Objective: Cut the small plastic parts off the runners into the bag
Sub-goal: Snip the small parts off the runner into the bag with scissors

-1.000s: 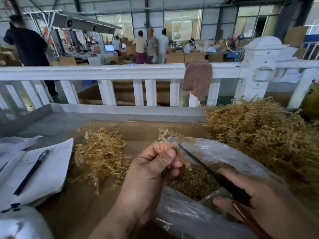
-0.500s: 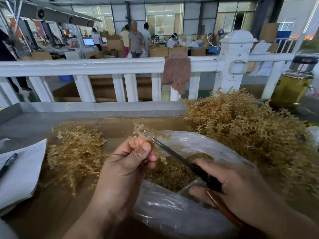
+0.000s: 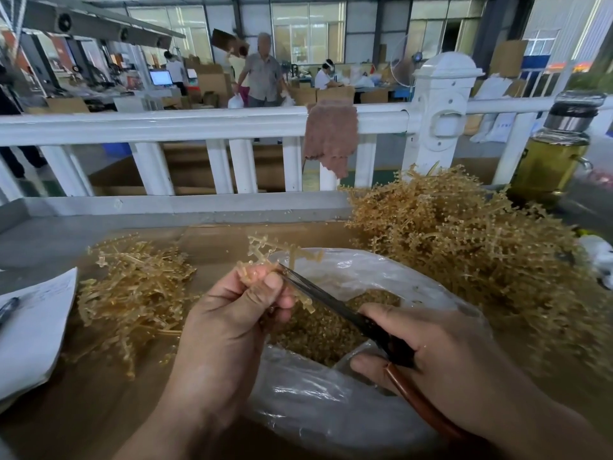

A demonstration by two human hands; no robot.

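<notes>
Scissors (image 3: 331,305) in R hand (image 3: 444,360), fingers curled round dark grip and reddish-brown handle loop; blades slanting up-left across bag mouth, tips at runner (image 3: 265,254) just beside L thumb; blades apart or together: cannot tell. L hand (image 3: 229,327) pinching that runner btwn thumb and curled fingers, above near-left rim of bag (image 3: 331,413), amber branches sticking up and rightward past fingertips. Clear plastic bag lying on brown cardboard surface (image 3: 99,413), mouth open upward, heap of small amber cut parts (image 3: 318,330) inside, directly under blades. Big pile (image 3: 464,254) of tangled amber runners on R side, touching bag's far-right edge. Small pile (image 3: 132,293) of looser runners on cardboard, just left of L hand. Paper sheet (image 3: 36,327) w/ pen (image 3: 8,308) on it at far-left edge. White railing (image 3: 166,122) behind bench, brown cloth (image 3: 330,137) draped over top rail. Glass bottle (image 3: 550,161) w/ yellowish liquid and metal cap at far right, behind big pile. Bkgd: workshop w/ people, cardboard boxes, lit monitor (image 3: 161,78).
</notes>
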